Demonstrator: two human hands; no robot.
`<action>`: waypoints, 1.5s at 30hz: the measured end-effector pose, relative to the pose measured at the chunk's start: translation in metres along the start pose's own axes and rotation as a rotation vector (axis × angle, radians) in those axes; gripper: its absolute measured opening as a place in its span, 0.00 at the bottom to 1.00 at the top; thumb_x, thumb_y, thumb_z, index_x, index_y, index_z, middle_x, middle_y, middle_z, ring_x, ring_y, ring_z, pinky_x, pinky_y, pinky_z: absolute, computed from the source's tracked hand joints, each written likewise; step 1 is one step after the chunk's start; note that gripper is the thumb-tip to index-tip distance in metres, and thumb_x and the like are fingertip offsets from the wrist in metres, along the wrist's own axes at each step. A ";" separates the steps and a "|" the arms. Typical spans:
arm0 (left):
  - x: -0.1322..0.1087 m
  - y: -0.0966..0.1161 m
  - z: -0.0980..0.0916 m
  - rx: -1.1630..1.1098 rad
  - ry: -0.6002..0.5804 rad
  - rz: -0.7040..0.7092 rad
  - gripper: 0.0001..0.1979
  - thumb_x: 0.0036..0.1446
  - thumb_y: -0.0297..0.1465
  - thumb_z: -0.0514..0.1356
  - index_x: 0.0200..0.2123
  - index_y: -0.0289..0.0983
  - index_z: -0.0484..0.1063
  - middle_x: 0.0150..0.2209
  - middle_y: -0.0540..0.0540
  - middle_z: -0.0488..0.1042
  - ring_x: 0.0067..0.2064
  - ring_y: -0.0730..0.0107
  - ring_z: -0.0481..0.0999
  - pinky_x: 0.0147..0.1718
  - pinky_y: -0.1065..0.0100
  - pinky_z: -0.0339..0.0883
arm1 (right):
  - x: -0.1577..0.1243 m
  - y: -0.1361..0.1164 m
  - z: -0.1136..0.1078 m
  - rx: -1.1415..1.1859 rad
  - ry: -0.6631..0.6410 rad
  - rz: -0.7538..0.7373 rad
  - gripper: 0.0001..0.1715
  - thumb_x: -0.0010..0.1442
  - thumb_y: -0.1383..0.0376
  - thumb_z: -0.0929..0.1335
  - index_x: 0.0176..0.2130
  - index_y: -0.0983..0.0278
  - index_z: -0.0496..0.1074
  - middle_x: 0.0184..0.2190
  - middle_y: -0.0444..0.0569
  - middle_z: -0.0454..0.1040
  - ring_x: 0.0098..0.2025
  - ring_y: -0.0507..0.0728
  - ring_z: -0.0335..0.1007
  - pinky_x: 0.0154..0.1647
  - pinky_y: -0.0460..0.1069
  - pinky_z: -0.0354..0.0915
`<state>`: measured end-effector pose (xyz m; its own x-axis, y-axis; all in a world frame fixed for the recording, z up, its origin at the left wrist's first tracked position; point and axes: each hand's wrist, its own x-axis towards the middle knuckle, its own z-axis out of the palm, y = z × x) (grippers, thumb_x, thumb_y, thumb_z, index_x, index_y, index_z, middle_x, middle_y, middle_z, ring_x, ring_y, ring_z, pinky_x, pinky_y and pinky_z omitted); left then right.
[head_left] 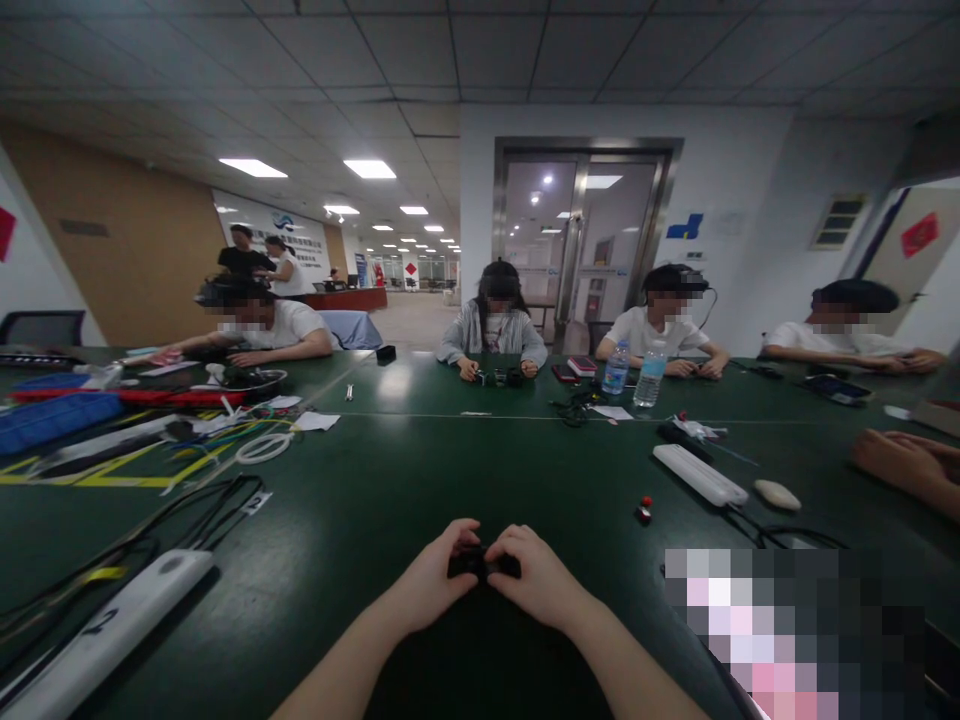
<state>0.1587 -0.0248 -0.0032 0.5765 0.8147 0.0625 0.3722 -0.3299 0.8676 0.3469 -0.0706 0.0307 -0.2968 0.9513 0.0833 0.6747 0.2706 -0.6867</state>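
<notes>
A small black object [469, 564] sits between my two hands, low over the near middle of the dark green table [390, 490]. My left hand [429, 580] grips its left side, thumb below and fingers curled above. On the other side, my right hand [541, 582] pinches it with bent fingers and thumb. The fingers and the dim light cover much of the object, so its exact kind cannot be made out. A small red and black item [644, 511] lies to the right, apart from my right hand.
White power strips lie at left [112, 630] and right [699, 475], with cables. A white rounded object [777, 494] and two water bottles [649, 378] are at right. Blue trays [60, 420] stand at far left. Several people sit around the table; another person's hands [904, 465] rest at right.
</notes>
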 end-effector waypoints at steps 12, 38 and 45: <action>-0.002 0.009 -0.001 0.020 0.005 0.023 0.26 0.46 0.26 0.58 0.50 0.42 0.57 0.48 0.47 0.65 0.51 0.67 0.64 0.52 0.61 0.56 | 0.000 0.001 0.003 0.032 0.005 0.003 0.10 0.49 0.65 0.65 0.35 0.59 0.70 0.38 0.45 0.66 0.42 0.55 0.61 0.41 0.50 0.59; -0.001 0.018 -0.001 0.098 0.003 0.003 0.24 0.46 0.26 0.58 0.48 0.41 0.60 0.48 0.47 0.66 0.50 0.66 0.65 0.51 0.60 0.57 | 0.005 0.002 0.003 0.307 0.132 0.128 0.10 0.50 0.61 0.66 0.35 0.61 0.71 0.34 0.45 0.70 0.37 0.54 0.66 0.39 0.50 0.61; -0.002 0.014 -0.007 0.090 0.035 -0.020 0.23 0.46 0.27 0.57 0.48 0.42 0.58 0.45 0.47 0.67 0.47 0.67 0.67 0.49 0.61 0.58 | 0.013 0.029 -0.004 0.974 0.331 0.305 0.16 0.48 0.60 0.68 0.38 0.63 0.70 0.37 0.48 0.72 0.35 0.52 0.67 0.35 0.48 0.62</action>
<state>0.1571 -0.0276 0.0122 0.5429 0.8373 0.0645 0.4483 -0.3538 0.8209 0.3659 -0.0499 0.0146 0.0898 0.9912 -0.0975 -0.1836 -0.0797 -0.9798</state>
